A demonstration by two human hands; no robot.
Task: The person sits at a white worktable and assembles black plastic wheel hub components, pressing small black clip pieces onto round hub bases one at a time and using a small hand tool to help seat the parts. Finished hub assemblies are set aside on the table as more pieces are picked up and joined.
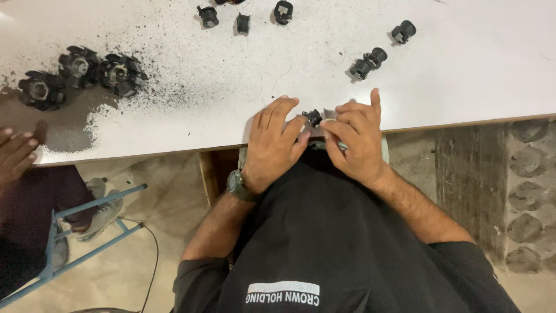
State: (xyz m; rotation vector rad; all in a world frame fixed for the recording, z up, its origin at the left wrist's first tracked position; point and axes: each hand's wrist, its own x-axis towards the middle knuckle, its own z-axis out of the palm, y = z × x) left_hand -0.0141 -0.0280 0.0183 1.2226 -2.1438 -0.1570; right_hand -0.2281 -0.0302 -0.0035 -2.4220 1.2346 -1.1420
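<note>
Head view, single frame.

Hidden or unclear: a small black part (313,117) sat at the near edge of the white tabletop (463,75), between the two hands; only its top showed, the rest covered by fingertips, and its shape could not be made out. A pale strip under the right hand (356,142) was mostly hidden. The person's black shirt (324,243) blocked what lay below the edge. A dark item at the top border was cut off.

Hands: left hand (272,145), wristwatch (237,185) on the wrist, fingers close together and bent, tips meeting the small black part from its left. The right hand's fingers curled, tips pinching the same part from its right.

Surroundings: three large black lobed pieces (81,72) grouped at far left of the tabletop, amid scattered black grit (174,87). Three small black components (243,16) lay along the far edge; a pair of small black parts (368,62) and a single black piece (403,32) lay beyond the right hand, well apart from it. Another person's hand (14,153) rested at the left border, by a blue metal frame (87,232).
</note>
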